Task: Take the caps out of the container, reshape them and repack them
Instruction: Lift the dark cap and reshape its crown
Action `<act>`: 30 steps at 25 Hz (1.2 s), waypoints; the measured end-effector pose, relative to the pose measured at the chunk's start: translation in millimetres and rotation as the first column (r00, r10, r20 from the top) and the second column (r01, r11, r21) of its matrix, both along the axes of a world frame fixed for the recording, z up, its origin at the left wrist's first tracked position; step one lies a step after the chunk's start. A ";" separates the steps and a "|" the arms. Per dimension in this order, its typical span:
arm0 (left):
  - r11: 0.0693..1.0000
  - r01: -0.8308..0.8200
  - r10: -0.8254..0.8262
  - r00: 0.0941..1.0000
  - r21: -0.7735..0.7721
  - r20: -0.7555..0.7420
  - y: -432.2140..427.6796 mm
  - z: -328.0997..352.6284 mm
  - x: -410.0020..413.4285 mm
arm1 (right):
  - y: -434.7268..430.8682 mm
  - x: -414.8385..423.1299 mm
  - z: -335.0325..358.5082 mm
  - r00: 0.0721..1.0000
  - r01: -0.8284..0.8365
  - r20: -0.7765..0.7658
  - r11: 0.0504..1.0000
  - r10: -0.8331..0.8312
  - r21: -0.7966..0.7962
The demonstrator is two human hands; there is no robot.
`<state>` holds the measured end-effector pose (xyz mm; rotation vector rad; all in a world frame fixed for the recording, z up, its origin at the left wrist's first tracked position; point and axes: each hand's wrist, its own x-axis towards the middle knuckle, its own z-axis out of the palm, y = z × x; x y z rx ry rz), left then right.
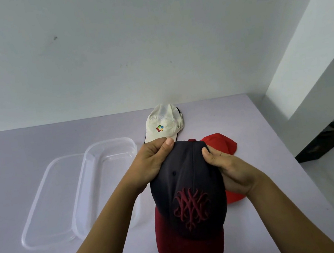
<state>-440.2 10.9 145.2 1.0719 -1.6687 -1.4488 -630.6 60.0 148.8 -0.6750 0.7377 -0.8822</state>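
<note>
A navy cap [189,189] with a dark red brim and dark red embroidered emblem is held above the table, brim toward me. My left hand [153,163] grips the crown's left side, thumb on top. My right hand [230,171] grips its right side. A white cap [164,124] with a colourful logo lies at the table's far edge. A red cap [225,144] lies flattened behind my right hand, partly hidden. The clear plastic container [104,178] stands empty to the left.
The clear lid [44,203] lies flat just left of the container. The lavender table [271,143] butts against a white wall at the back. Beyond its right edge the floor drops away, with a dark object [323,143] there.
</note>
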 end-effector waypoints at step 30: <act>0.794 0.464 -0.547 0.827 0.393 0.127 -21.8 12.9 24.0 | -3.6 -5.9 -12.3 0.970 -0.104 -0.228 0.992 0.086 -0.071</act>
